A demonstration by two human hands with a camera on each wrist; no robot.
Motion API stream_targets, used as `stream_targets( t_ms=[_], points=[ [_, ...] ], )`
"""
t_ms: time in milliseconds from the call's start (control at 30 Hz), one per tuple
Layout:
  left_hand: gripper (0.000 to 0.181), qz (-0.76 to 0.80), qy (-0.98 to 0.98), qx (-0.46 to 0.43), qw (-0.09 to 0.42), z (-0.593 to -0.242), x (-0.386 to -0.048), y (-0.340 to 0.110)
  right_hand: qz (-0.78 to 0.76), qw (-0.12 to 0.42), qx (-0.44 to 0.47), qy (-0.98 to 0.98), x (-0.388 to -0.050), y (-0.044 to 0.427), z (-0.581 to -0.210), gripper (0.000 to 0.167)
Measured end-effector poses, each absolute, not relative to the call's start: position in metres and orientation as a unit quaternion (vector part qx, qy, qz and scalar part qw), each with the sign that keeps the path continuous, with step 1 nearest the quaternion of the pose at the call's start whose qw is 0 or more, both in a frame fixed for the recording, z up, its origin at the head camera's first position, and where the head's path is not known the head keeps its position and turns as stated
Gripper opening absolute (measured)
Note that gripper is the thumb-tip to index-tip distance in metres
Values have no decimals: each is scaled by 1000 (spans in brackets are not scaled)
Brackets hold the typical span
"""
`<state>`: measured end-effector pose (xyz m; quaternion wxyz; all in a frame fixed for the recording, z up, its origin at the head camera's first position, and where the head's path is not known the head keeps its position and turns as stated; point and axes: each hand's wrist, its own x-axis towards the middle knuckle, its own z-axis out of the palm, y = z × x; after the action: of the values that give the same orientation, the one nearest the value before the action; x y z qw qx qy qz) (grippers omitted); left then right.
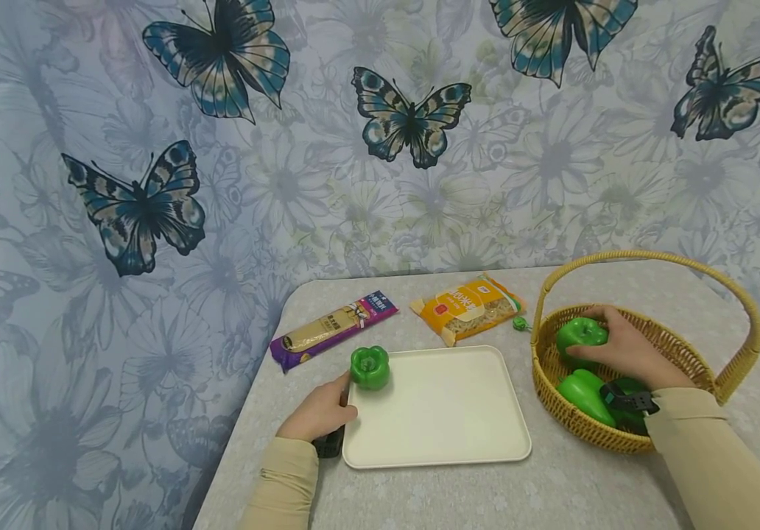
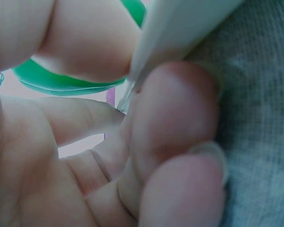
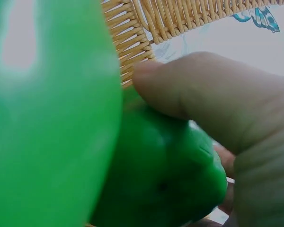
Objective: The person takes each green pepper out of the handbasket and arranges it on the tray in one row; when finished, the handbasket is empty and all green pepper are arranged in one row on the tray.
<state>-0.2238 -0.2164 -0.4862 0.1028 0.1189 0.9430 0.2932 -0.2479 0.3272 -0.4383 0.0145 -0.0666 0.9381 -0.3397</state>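
Note:
At the left side of a cream tray (image 1: 442, 416), my left hand (image 1: 317, 411) grips the rim, its fingertips (image 2: 175, 113) curled at the edge in the left wrist view. A green bell pepper (image 1: 370, 368) sits in the tray's far left corner, just beyond that hand. My right hand (image 1: 628, 355) reaches into a wicker basket (image 1: 555, 412) and holds another green bell pepper (image 1: 577, 335) between thumb and fingers; the right wrist view shows this pepper (image 3: 165, 165) under the thumb. Below it lie more green peppers (image 1: 585, 396), one partly covered by the wrist strap.
Behind the tray lie a purple noodle packet (image 1: 333, 327) and an orange packet (image 1: 469, 308). A small green item (image 1: 521, 323) is beside the basket. The basket's tall handle (image 1: 645, 255) arches over the right hand. A butterfly-patterned wall covering (image 1: 314, 191) stands behind the table.

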Motion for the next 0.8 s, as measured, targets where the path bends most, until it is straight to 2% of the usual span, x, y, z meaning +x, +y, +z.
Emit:
stream_targets(
  t_ms=[133,333,533,800],
  points=[
    [86,293,943,118,104,-486,-224,-216,-337,14,-74,938,-250,328,-439,105],
    [86,294,943,117,106,-486,-224,-216,-312,12,-84,946,-251,327,-438,95],
    [85,297,942,116,108,-486,-224,-216,-313,5,-98,945,-250,327,-439,95],
    [85,294,943,115,107,-484,-224,-215,-317,9,-114,941,-248,328,-435,85]
  ],
)
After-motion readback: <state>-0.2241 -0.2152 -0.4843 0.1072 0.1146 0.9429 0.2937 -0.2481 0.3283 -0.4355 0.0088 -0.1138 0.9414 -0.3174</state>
